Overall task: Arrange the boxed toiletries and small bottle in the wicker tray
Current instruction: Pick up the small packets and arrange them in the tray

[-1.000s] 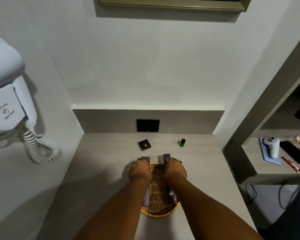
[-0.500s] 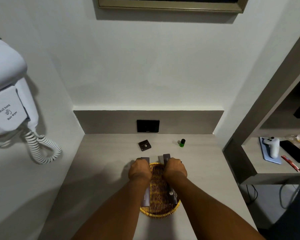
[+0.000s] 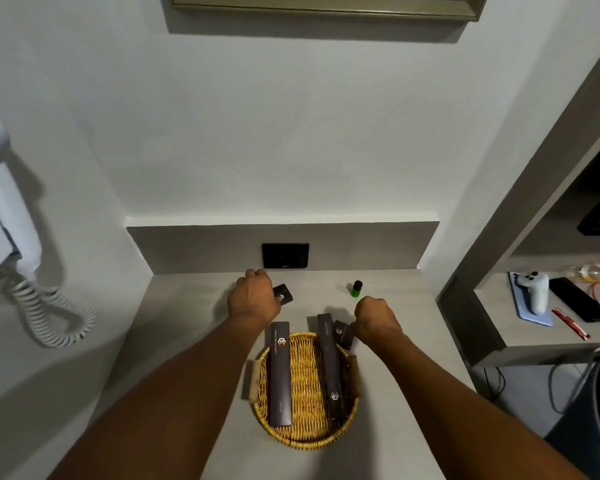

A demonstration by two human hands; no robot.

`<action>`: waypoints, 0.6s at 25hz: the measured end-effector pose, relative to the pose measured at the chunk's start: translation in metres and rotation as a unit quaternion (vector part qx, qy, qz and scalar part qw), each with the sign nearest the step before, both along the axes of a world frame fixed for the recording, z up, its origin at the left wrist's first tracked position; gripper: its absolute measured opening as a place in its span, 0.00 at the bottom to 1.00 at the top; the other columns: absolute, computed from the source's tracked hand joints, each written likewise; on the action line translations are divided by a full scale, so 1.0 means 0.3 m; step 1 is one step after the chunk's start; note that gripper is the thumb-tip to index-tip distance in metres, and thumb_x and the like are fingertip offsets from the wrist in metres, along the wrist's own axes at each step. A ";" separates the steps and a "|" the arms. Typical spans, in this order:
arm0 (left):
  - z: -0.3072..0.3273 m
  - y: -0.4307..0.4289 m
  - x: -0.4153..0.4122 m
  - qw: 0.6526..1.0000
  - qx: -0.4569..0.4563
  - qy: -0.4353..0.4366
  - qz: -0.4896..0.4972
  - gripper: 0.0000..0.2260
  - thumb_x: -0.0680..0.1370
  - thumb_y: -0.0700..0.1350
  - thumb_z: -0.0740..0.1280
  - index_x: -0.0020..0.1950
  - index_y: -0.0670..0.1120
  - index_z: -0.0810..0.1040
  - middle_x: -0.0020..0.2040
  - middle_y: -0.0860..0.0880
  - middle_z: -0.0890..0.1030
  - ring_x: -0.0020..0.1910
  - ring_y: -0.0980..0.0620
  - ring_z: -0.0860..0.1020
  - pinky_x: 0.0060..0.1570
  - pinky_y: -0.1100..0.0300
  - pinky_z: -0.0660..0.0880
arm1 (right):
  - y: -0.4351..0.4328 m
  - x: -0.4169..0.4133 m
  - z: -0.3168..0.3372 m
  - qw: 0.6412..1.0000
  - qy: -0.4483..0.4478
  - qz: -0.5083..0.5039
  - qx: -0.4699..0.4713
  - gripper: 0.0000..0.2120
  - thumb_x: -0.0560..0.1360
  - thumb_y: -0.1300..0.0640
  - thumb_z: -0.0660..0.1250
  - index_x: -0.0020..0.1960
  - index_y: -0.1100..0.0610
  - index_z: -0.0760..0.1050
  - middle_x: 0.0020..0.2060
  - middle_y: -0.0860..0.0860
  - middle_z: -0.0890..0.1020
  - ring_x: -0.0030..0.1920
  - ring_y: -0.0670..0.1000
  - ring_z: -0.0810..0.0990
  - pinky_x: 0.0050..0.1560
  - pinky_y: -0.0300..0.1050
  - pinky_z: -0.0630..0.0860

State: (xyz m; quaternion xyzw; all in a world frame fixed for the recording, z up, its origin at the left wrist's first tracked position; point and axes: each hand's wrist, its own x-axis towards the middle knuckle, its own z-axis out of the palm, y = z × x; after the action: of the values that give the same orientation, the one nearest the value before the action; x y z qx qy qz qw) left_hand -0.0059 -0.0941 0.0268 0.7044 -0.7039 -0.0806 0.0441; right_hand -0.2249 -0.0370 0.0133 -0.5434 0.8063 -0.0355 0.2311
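Observation:
A round wicker tray (image 3: 305,441) sits on the counter with two long dark boxes lying lengthwise in it, the left box (image 3: 279,372) and the right box (image 3: 331,365). A small dark box (image 3: 342,332) leans at the tray's far right rim. My left hand (image 3: 253,296) is beyond the tray, with its fingers closed on a small square dark box (image 3: 284,295). My right hand (image 3: 374,320) is curled into a fist just right of the leaning small box, with nothing visible in it. A small green bottle (image 3: 356,289) stands upright just beyond my right hand.
A black wall socket (image 3: 284,255) is set in the backsplash behind my left hand. A white wall hair dryer with a coiled cord (image 3: 42,313) hangs on the left. A side shelf (image 3: 499,351) on the right holds a white controller (image 3: 534,289), a phone and pens.
Both hands have left the long boxes in the tray and moved away from me. The left hand reached the small square box, and the right hand moved towards the green bottle.

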 end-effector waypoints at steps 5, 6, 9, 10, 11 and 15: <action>-0.075 -0.152 -0.005 0.996 0.060 0.000 -0.070 0.20 0.72 0.52 0.72 0.58 0.43 0.75 0.55 0.43 0.77 0.54 0.44 0.78 0.51 0.52 0.77 | -0.047 -0.023 -0.096 0.996 0.000 0.083 0.043 0.14 0.75 0.61 0.71 0.60 0.60 0.78 0.55 0.58 0.81 0.55 0.57 0.81 0.57 0.48 0.78; -0.089 -0.175 -0.009 0.994 0.074 -0.003 -0.078 0.19 0.72 0.51 0.72 0.58 0.43 0.75 0.55 0.43 0.78 0.53 0.44 0.78 0.50 0.53 0.77 | -0.062 -0.017 -0.109 0.994 -0.003 0.094 0.054 0.14 0.74 0.61 0.71 0.59 0.60 0.78 0.55 0.57 0.81 0.54 0.57 0.81 0.56 0.47 0.78; -0.113 -0.210 -0.026 0.990 0.101 0.000 -0.095 0.17 0.72 0.50 0.72 0.55 0.43 0.76 0.54 0.43 0.78 0.52 0.45 0.78 0.48 0.54 0.76 | -0.095 -0.010 -0.125 0.991 -0.001 0.111 0.074 0.12 0.73 0.61 0.72 0.56 0.60 0.78 0.52 0.57 0.82 0.52 0.57 0.82 0.52 0.46 0.77; -0.122 -0.217 -0.035 0.989 0.107 0.003 -0.101 0.17 0.72 0.50 0.72 0.56 0.43 0.77 0.55 0.44 0.78 0.52 0.45 0.78 0.49 0.54 0.76 | -0.105 -0.013 -0.131 0.991 -0.002 0.114 0.076 0.12 0.73 0.61 0.72 0.55 0.60 0.78 0.52 0.57 0.81 0.51 0.57 0.81 0.51 0.45 0.76; -0.134 -0.227 -0.042 0.988 0.112 0.006 -0.106 0.17 0.72 0.50 0.72 0.56 0.44 0.77 0.55 0.44 0.79 0.53 0.45 0.78 0.49 0.54 0.76 | -0.115 -0.018 -0.137 0.990 -0.004 0.116 0.079 0.12 0.73 0.61 0.73 0.55 0.60 0.78 0.52 0.57 0.81 0.51 0.57 0.81 0.50 0.45 0.76; -0.193 -0.253 -0.061 0.985 0.128 -0.003 -0.113 0.18 0.72 0.49 0.73 0.59 0.44 0.76 0.57 0.44 0.80 0.54 0.45 0.79 0.51 0.55 0.76 | -0.127 -0.031 -0.178 0.986 -0.019 0.128 0.102 0.13 0.70 0.59 0.76 0.54 0.60 0.81 0.49 0.56 0.83 0.49 0.55 0.83 0.50 0.43 0.78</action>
State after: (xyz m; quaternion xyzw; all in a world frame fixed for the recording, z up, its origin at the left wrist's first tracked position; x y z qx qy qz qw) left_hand -0.0240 -0.1701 -0.0311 0.6203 -0.7629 -0.1726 -0.0581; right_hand -0.2342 -0.0752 -0.0400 -0.6151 0.7248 0.0666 0.3031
